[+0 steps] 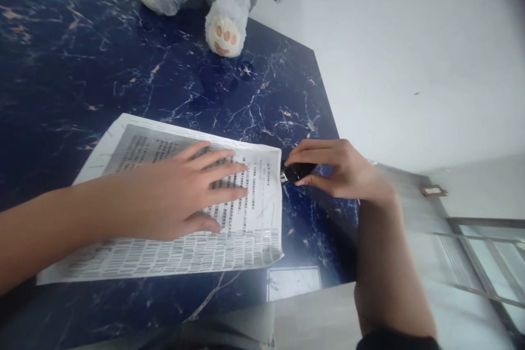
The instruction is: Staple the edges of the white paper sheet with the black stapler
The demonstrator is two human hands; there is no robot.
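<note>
Printed paper sheets (262, 213) lie on the dark blue marble-patterned table, with small staple-like marks along their far edge and rows of short dark strokes near the close edge. Flat on the paper rests my left hand (184, 191), its fingers spread. My right hand (334, 167) grips a small black stapler (301, 171) between thumb and fingers. The stapler's metal end meets the right edge of the paper. Whether its jaws are closed on the sheets I cannot tell. Part of the stapler is hidden by my right fingers.
A grey and white plush toy (225, 22) sits at the far side of the table (197, 82). Near the close edge lies a white rectangular card or label (293, 283). The table's right edge runs beside a white wall (389, 54).
</note>
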